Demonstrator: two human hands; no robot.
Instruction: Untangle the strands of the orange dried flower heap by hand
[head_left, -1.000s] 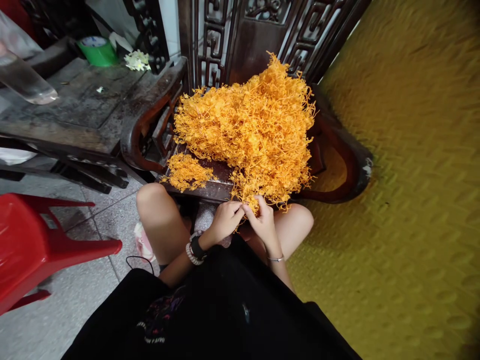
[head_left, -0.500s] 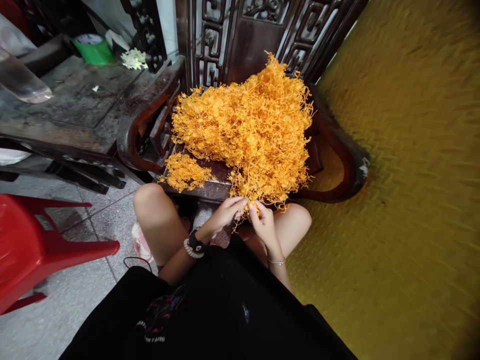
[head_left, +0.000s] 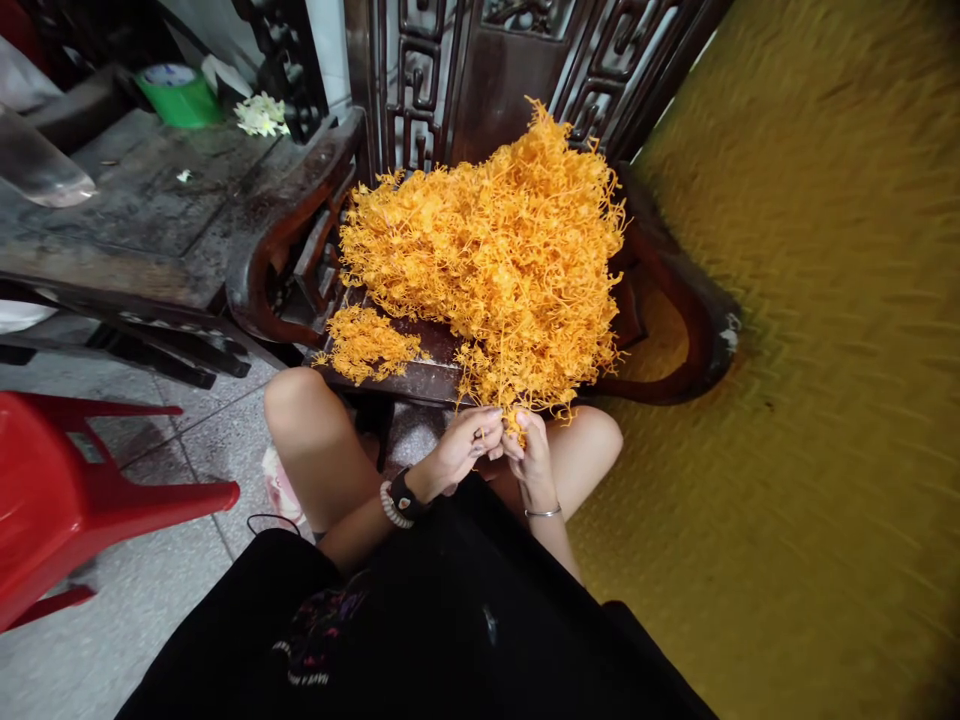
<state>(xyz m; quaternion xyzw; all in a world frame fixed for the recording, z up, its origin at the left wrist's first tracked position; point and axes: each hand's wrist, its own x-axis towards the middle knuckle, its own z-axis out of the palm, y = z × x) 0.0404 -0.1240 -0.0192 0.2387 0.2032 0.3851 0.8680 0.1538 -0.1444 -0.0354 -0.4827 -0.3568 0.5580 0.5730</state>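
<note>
A large heap of tangled orange strands [head_left: 495, 250], curly and thin, fills most of the wooden chair's seat. A smaller clump of the same strands [head_left: 369, 345] lies apart at the seat's left front. Between my knees, at the near edge of the heap, my left hand [head_left: 466, 446] is closed in a pinch on orange strands. Close beside it, my right hand [head_left: 531, 448] pinches a small orange bunch [head_left: 514, 425] between thumb and fingers. The exact strands in each hand are partly hidden by the fingers.
The dark carved chair [head_left: 259, 285] has curved armrests on both sides. A wooden table [head_left: 150, 230] at the left bears green tape [head_left: 180, 108] and white flowers [head_left: 262, 115]. A red plastic stool [head_left: 45, 490] stands lower left. A yellow-brown textured surface [head_left: 787, 400] spans the right.
My left hand has turned and shifted slightly right, its fingers now more curled. My right hand has dropped a little, nearer the left. The heap looks unchanged.
</note>
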